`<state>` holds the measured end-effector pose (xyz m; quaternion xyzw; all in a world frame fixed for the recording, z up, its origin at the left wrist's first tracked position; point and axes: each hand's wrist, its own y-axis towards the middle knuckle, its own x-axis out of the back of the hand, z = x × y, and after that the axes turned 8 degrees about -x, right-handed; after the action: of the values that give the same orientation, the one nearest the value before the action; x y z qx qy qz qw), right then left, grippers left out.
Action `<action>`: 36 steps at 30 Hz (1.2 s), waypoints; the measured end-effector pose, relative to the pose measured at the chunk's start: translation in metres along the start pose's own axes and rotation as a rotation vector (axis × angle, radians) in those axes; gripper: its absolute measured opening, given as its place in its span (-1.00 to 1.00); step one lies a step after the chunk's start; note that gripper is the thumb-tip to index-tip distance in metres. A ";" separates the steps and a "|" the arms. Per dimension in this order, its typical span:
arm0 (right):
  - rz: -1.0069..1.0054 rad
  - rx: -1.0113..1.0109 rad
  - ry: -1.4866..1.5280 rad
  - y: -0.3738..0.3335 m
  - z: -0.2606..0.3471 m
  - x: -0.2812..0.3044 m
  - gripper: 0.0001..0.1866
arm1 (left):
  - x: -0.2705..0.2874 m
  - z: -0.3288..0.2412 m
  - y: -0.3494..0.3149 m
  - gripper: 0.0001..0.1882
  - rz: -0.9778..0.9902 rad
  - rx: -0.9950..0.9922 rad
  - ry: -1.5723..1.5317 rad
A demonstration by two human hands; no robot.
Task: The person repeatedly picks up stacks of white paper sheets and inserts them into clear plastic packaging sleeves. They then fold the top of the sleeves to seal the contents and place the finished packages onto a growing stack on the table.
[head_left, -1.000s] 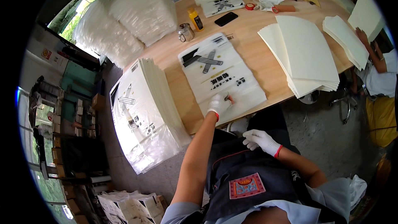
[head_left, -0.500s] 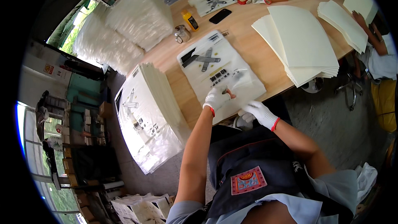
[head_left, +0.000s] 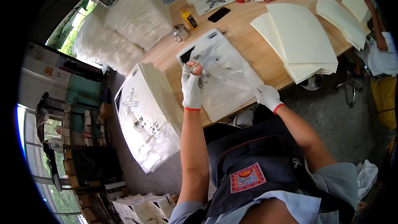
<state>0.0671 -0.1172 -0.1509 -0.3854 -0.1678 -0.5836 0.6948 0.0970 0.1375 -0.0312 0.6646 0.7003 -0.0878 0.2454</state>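
Observation:
A clear printed plastic bag [head_left: 226, 81] is lifted and stretched between my hands. My left hand [head_left: 192, 86], in a white glove with bare fingertips, pinches the film up at the bag's left side. Gloved in white with a red cuff, my right hand [head_left: 268, 97] is closed on the bag's near right corner by the table edge. Under the film lies a flat pile of the same printed bags [head_left: 211, 37]; its print is partly covered by the raised film. To the left stands a tall stack of filled bags [head_left: 137, 112] with pencil drawings on them.
Fanned white paper sheets [head_left: 304, 37] lie to the right on the wooden table [head_left: 236, 33]. A glass jar [head_left: 181, 33], an orange bottle [head_left: 189, 19] and a phone [head_left: 219, 14] sit beyond the bags. Tall bundles of plastic [head_left: 139, 14] rise at far left. A co-worker's hand [head_left: 368, 3] touches paper at far right.
My left hand has moved up and left, pulling the bag's film off the pile. My right hand has shifted slightly right and up onto the corner. The co-worker's hand has risen.

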 end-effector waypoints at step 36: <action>-0.789 0.670 -0.640 0.017 -0.077 0.162 -0.87 | -0.089 0.100 -0.081 -0.80 0.162 0.155 0.320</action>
<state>0.1090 -0.2836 -0.0958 -0.2109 -0.6729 -0.5677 0.4248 0.0404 0.0050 -0.0931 0.7413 0.6655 -0.0147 0.0853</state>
